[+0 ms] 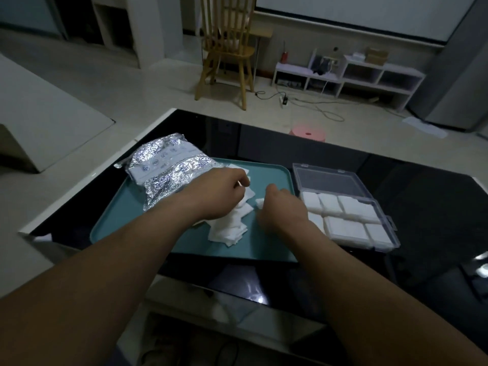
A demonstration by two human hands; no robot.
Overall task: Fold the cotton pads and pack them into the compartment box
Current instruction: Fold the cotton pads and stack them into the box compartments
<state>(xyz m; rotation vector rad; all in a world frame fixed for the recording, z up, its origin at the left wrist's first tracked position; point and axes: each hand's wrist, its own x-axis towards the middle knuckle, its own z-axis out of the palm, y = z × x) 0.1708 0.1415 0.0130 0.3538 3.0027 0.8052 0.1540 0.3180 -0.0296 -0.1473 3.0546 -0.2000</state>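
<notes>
Left hand (219, 194): it lies on the heap with the fingers curled down into it. They are hidden behind the back of the hand, so I cannot tell if they pinch a pad.
Right hand (282, 210): clenched around one small pad (260, 203); only a white corner looks out beside my thumb.
Loose cotton pads (229, 229): an untidy heap in the middle of the teal tray (126, 215), under and between my hands.
Compartment box (383, 216): clear plastic, just right of the tray on the black worktop (422, 196), with its lid (324, 178) open to the back. The compartments I can see already have white pads in them.
Foil bag (163, 167): crumpled, with one end on the far left corner of the tray.
How the pads handle: I judge them very light, soft and easy to crush. A folded one will likely spring open if I let it loose.
Where to hold: pinch gently across the folded edge, press it flat, then slide it into a compartment.
Risk: lifting two pads together, because the layers cling.
</notes>
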